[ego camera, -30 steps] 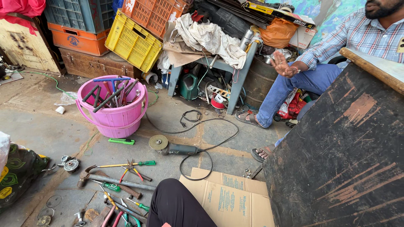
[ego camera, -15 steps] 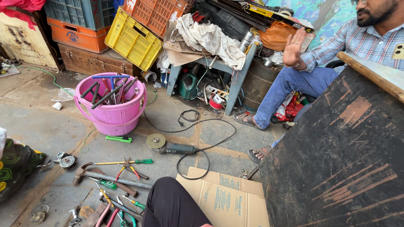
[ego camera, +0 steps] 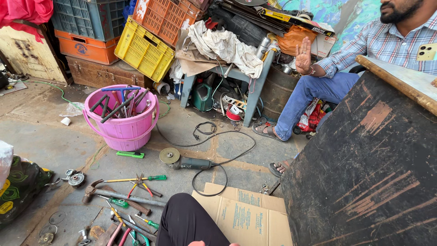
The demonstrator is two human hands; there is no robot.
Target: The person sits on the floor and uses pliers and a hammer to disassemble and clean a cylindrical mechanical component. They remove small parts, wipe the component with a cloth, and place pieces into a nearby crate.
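Since half a second ago the seated person's hand (ego camera: 303,54) has come up off the knee and shows an open palm. Nothing on the floor has shifted.

At the left edge of the concrete floor (ego camera: 41,136) slumps a dark green sack (ego camera: 20,187). Further in stands the pink tub (ego camera: 120,130), full of long bars and wrenches and well apart from me. Nearer my side the loose tools lie scattered: the hammer (ego camera: 91,189), its head towards the sack, just beside a long pipe, then the green-handled screwdriver (ego camera: 136,179) and red pliers crossing it. The angle grinder (ego camera: 191,162) lies beyond them with its disc pointing left, its black cord looping to the far edge of the cardboard sheet (ego camera: 246,212).

My knee (ego camera: 189,221), in black trousers, rises at the bottom, touching the cardboard's left corner. My own hands sit below the frame; only a sliver of skin shows at the bottom edge, and I cannot tell whether my fingers are spread, closed or holding anything. The hand tools and the cardboard are the things nearest to me.

On the right a big dark scratched panel (ego camera: 364,173) leans up, hiding the floor behind it.

As I judge it, any reach for those tools should go round my knee and steer clear of the grinder's cord and disc.
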